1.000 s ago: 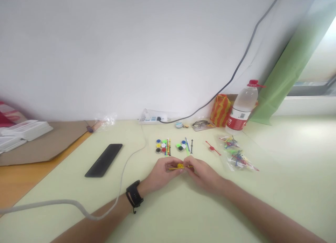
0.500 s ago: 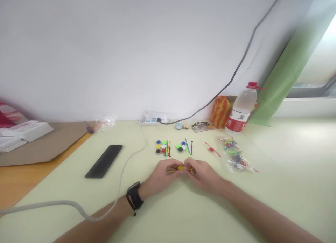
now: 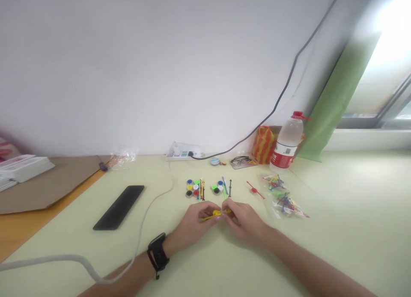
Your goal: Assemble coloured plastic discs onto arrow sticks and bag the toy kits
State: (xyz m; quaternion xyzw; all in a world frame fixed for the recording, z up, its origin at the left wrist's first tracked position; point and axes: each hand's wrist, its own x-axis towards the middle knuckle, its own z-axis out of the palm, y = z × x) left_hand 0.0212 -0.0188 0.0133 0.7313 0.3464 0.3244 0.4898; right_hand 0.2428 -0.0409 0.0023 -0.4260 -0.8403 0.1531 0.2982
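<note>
My left hand [image 3: 195, 221] and my right hand [image 3: 246, 219] meet over the table, fingertips pinched on a small yellow arrow spinner [image 3: 216, 212]. Its thin yellow arrow sticks out between the left fingers, and part of it is hidden by the fingertips. Just beyond lie two groups of coloured round discs, one at the left [image 3: 192, 188] and one nearer the middle [image 3: 217, 187]. Thin coloured arrows [image 3: 201, 189] lie beside them. To the right rests a red arrow spinner [image 3: 254, 190] with its arrow through a round hub.
Clear bags of coloured pieces [image 3: 285, 202] lie at the right, before a large water bottle [image 3: 287, 145]. A black phone-like slab [image 3: 118, 208] lies left. A white cable [image 3: 141, 228] crosses by my left forearm. A power strip [image 3: 181, 155] sits against the wall.
The view has shifted slightly, so the table things appear lower and further left. Both hands keep hold of the yellow spinner, which is now tilted, with its disc more visible.
</note>
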